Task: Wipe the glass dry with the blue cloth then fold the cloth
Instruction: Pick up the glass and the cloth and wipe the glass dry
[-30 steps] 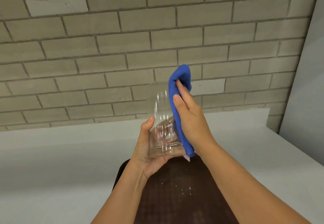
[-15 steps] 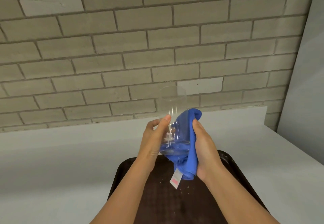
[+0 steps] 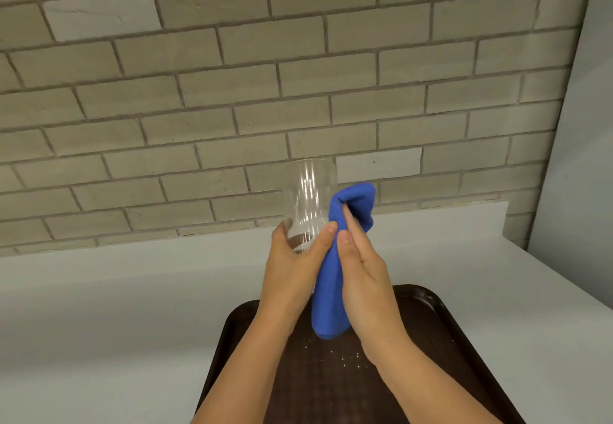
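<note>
Fingers of your left hand [image 3: 292,277] wrap the upright glass [image 3: 310,204] low down; your right hand [image 3: 363,274] presses the blue cloth [image 3: 331,291] against its right side, above the tray [image 3: 431,340].

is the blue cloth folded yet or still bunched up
Bunched, not folded: the blue cloth hangs in a loose crumpled roll, pressed by the right hand against the glass.

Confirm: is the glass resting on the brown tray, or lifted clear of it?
Apart. In the head view the left hand holds the glass up in front of the brick wall, well above the tray; only droplets lie on the tray.
</note>
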`<state>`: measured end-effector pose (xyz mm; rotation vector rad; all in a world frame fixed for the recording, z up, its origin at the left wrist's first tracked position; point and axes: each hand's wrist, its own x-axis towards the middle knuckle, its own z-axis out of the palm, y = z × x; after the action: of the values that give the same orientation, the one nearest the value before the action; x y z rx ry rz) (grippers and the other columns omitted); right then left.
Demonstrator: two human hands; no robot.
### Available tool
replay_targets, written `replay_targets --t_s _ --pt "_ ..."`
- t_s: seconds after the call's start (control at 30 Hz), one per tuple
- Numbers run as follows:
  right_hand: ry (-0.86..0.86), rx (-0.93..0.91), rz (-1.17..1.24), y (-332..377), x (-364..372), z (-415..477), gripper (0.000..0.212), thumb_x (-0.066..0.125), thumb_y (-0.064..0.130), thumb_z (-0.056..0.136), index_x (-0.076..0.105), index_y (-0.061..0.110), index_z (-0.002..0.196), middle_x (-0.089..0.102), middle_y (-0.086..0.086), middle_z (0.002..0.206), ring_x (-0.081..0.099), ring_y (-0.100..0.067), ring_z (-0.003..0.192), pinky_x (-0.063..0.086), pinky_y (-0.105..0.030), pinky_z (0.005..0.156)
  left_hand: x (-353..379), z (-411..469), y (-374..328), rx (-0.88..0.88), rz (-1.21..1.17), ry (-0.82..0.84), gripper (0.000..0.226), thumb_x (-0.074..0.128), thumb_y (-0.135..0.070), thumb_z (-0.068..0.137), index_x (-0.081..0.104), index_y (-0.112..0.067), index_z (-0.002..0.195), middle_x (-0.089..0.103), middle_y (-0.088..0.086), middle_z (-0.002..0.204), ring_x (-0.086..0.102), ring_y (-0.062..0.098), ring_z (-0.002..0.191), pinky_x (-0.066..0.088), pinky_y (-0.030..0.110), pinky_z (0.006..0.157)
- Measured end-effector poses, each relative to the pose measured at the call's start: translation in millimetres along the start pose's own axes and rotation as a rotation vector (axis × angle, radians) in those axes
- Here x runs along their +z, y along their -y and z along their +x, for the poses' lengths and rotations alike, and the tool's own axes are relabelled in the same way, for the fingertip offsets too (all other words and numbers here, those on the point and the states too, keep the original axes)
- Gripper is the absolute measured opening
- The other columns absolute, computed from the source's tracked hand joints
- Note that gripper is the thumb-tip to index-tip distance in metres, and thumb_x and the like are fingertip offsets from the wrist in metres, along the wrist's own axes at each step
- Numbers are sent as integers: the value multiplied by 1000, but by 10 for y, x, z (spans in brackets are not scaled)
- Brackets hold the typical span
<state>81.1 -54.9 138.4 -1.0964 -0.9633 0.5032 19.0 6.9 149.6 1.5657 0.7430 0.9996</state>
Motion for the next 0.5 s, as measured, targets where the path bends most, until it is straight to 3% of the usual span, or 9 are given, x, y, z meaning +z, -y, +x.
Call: replay_targets --t_s 0.07,0.13,0.17,0.23,0.3,0.4,0.5 --pt "67 -105 -84 69 18 21 34 32 35 94 28 61 116 22 22 149 20 7 135 20 -28 116 -52 20 32 -16 -156 59 89 67 -65 50 46 -18 123 66 -2 99 68 6 78 52 18 64" --pt "111 -229 -231 157 35 116 36 31 32 95 24 59 118 16 27 146 12 13 133 16 -20 112 -95 42 88 -35 -271 141 71 72 -54 64 53 -16 121 69 3 102 67 17 92 52 31 78" --pt "115 -281 -290 198 39 182 38 33 31 95 22 56 122 15 26 146 11 13 133 17 -16 109 -116 48 100 -16 -324 183 57 69 -47 68 58 -19 117 71 2 101 67 20 95 52 33 77" --pt "101 -323 -311 270 35 338 44 34 30 95 20 46 133 17 18 151 13 8 135 17 -13 104 -158 66 112 26 -379 261 49 67 -40 69 61 -20 113 73 0 98 68 19 93 55 32 72" --pt "65 -257 -228 327 26 474 45 33 32 95 22 38 138 24 13 151 23 4 132 22 -12 102 -181 78 97 52 -371 264 57 68 -41 64 59 -18 115 74 -1 96 69 17 92 55 33 73" --pt "39 -48 -74 258 20 521 40 30 39 94 37 35 133 45 6 140 43 -5 121 36 -23 101 -119 100 97 104 -296 70 62 76 -37 55 57 -23 113 74 -4 92 69 13 90 55 30 76" --pt "58 130 -143 47 27 376 32 29 40 94 58 30 99 66 -9 108 62 -24 101 48 -47 94 -41 154 135 156 -268 -189 49 79 -26 62 56 -29 105 68 -4 94 67 -6 72 50 8 55"
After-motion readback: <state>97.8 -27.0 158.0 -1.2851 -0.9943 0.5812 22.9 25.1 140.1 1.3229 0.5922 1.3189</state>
